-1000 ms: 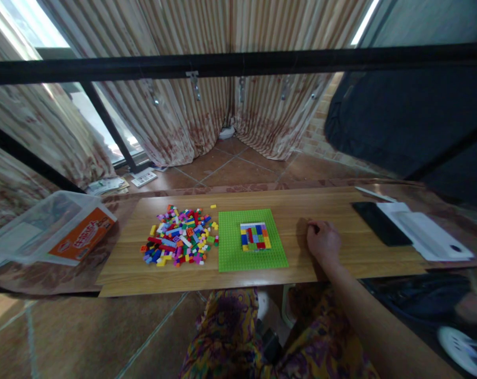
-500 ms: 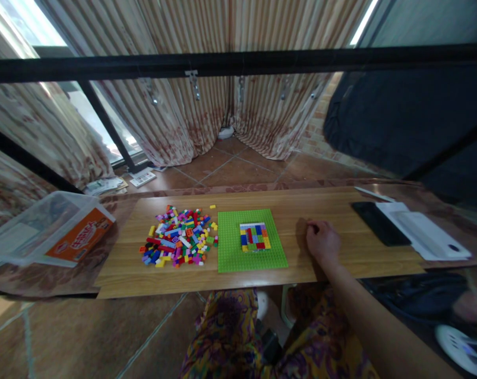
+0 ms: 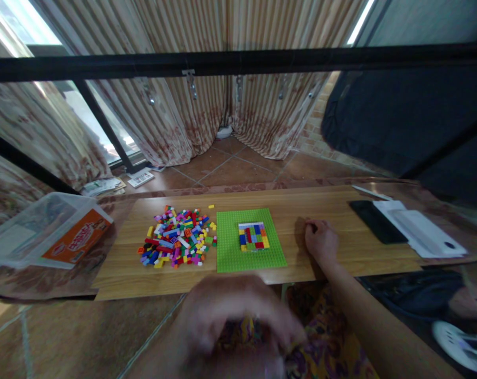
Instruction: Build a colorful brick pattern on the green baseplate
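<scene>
My left hand (image 3: 234,305) is large and blurred, close to the camera above my lap. Its fingers curve to the right, with a gap below them through which patterned cloth shows; I see nothing held. My right hand (image 3: 321,241) rests on the wooden table with its fingers curled in, right of the green baseplate (image 3: 226,260). No object shows in it. On the baseplate sits a low, roughly square build of multicoloured bricks (image 3: 254,237). A heap of loose toy bricks (image 3: 177,237) lies left of the baseplate, touching or nearly touching its edge.
A clear plastic box (image 3: 65,202) with an orange label stands left of the table (image 3: 120,273). At the right end lie a dark flat object (image 3: 376,221) and white items (image 3: 428,231). A black bar (image 3: 238,62) crosses beyond the table, before curtains (image 3: 183,31).
My left hand has come into view at the bottom, over my lap. My right hand stays on the table, and the bricks look the same. The view has shifted slightly.
</scene>
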The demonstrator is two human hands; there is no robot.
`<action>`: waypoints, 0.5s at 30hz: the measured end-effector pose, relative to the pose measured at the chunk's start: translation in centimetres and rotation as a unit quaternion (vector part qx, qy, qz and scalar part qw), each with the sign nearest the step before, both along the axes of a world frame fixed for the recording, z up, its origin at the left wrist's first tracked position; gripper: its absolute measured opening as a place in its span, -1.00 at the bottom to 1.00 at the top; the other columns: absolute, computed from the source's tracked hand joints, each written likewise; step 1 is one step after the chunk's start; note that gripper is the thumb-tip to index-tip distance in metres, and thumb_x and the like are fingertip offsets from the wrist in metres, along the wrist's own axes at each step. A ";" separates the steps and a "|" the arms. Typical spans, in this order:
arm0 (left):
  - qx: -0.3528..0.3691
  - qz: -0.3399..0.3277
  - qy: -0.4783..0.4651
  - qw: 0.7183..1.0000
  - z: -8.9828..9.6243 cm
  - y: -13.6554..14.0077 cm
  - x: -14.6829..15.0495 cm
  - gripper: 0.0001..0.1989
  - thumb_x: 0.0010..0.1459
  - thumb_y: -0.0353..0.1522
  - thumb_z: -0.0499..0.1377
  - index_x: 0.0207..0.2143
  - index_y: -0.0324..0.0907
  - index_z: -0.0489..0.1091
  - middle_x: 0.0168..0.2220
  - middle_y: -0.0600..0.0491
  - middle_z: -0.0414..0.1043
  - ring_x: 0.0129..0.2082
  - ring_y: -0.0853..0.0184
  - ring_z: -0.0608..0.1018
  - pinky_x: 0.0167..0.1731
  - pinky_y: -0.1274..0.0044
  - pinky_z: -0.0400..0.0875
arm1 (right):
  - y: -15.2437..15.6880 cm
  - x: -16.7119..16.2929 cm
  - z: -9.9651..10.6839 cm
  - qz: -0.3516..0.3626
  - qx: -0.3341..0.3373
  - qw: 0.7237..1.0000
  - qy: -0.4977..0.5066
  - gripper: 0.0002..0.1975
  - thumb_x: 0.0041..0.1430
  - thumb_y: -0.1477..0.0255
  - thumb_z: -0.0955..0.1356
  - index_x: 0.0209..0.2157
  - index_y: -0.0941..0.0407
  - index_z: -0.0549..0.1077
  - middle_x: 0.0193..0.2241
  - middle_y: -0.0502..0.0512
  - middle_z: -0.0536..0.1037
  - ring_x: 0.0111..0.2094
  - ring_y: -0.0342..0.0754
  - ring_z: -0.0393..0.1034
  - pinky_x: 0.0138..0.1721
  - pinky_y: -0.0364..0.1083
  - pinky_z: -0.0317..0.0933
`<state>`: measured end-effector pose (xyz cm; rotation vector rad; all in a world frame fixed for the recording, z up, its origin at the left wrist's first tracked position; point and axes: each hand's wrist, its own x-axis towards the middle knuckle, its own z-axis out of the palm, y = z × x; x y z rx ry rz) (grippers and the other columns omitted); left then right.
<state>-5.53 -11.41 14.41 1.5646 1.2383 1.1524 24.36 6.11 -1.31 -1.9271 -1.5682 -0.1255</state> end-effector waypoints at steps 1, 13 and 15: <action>-0.015 0.007 0.003 1.000 -1.0 2.1 0.3 -0.84 0.23 -0.24 0.17 -0.23 -0.09 0.49 -0.25 0.05 0.53 -0.26 0.31 0.54 -0.26 0.47 0.48 | 0.0 0.0 0.0 -0.002 -0.002 1.000 0.000 -0.65 0.16 0.37 0.20 -0.30 0.20 0.58 -0.33 0.25 0.53 -0.32 0.04 0.34 -0.25 -0.03 0.17; -0.193 0.133 0.234 0.944 -8.4 12.4 2.6 -0.88 0.10 -0.33 0.23 -0.34 -0.19 0.52 -0.33 0.00 0.59 -0.32 0.31 0.56 -0.35 0.53 0.29 | 0.0 0.0 0.2 0.007 0.011 1.000 0.009 -0.66 0.16 0.37 0.20 -0.30 0.19 0.57 -0.35 0.24 0.53 -0.32 0.03 0.34 -0.25 -0.04 0.18; -0.195 0.122 0.249 0.941 -8.4 12.9 2.7 -0.88 0.09 -0.32 0.25 -0.35 -0.18 0.53 -0.33 0.01 0.59 -0.32 0.30 0.57 -0.37 0.53 0.28 | 0.0 0.0 0.2 0.008 0.013 1.000 0.010 -0.67 0.16 0.37 0.21 -0.31 0.19 0.57 -0.35 0.24 0.53 -0.32 0.03 0.34 -0.25 -0.04 0.18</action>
